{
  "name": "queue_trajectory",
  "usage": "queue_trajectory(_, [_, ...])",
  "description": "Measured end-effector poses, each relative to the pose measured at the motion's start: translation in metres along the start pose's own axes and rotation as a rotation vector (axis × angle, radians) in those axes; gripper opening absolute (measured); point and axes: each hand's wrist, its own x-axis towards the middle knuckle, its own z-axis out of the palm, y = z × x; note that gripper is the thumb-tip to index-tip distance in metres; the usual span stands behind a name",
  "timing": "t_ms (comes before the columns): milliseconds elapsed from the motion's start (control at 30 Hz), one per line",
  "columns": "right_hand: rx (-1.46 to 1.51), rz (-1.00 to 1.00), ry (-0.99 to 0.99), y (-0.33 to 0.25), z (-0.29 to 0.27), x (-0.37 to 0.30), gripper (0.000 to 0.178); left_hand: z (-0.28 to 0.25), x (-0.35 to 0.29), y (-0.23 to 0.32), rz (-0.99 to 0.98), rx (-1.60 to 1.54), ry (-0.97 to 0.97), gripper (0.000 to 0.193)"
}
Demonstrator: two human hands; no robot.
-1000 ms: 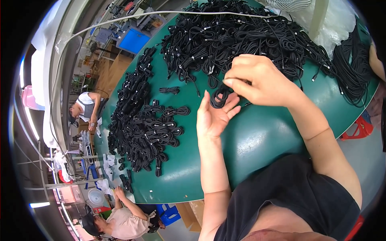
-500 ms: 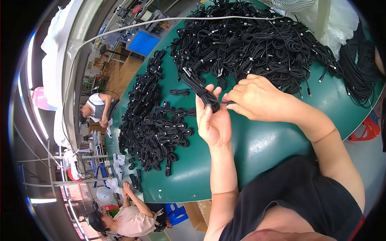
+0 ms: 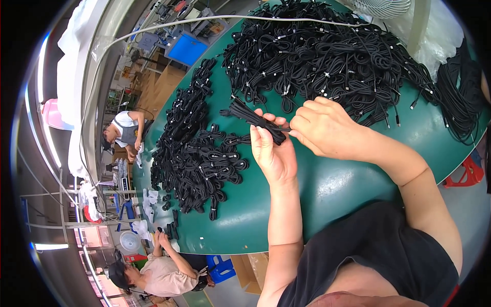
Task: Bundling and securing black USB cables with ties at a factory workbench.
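My left hand [image 3: 273,158] is closed around a folded bundle of black cable [image 3: 251,116], its loops pointing up and to the left past my fingers. To the right of it, my right hand [image 3: 327,128] pinches a thin black strip that comes off the bundle; whether this is a cable tie or a bit of cable cannot be made out. Both hands are above the green table [image 3: 317,210]. Left of them lies a heap of tied black cable bundles [image 3: 197,158]. Beyond them spreads a large pile of black cables [image 3: 317,56] with metal plugs.
A long hank of black cables [image 3: 455,97] lies at the far right, near a clear plastic bag [image 3: 440,36] and a fan [image 3: 383,6]. A pale cord [image 3: 230,17] crosses overhead. Two co-workers [image 3: 166,276] [image 3: 125,130] handle things along the table's left edge.
The cable bundle has tipped flatter and turned in my left hand, its far end lower and further left. My right hand has stayed close beside it, still pinching the strip.
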Motion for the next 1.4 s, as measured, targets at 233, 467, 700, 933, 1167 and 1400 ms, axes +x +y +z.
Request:
queue_trajectory(233, [0.386,0.239,0.151,0.002,0.022,0.000,0.016,0.011,-0.006,-0.008,-0.071,0.026,0.006,0.030])
queue_trajectory(467, [0.306,0.261,-0.163,0.006,0.010,0.002,0.016,-0.002,0.002,0.004,0.017,0.145,0.055,0.032])
queue_trajectory(700, [0.602,0.266,0.023,0.011,0.020,-0.001,0.013,0.010,-0.004,-0.004,0.003,0.249,0.054,0.031])
queue_trajectory(933, [0.449,0.304,-0.264,0.011,0.012,0.003,0.019,0.006,-0.003,-0.001,0.036,0.190,0.048,0.030])
queue_trajectory(1167, [0.577,0.286,-0.238,0.017,-0.003,0.008,0.021,0.013,-0.005,-0.002,-0.052,0.173,0.065,0.030])
queue_trajectory(1400, [0.017,-0.009,0.302,0.011,-0.014,0.012,0.028,0.002,-0.005,0.000,0.032,0.759,0.045,0.033])
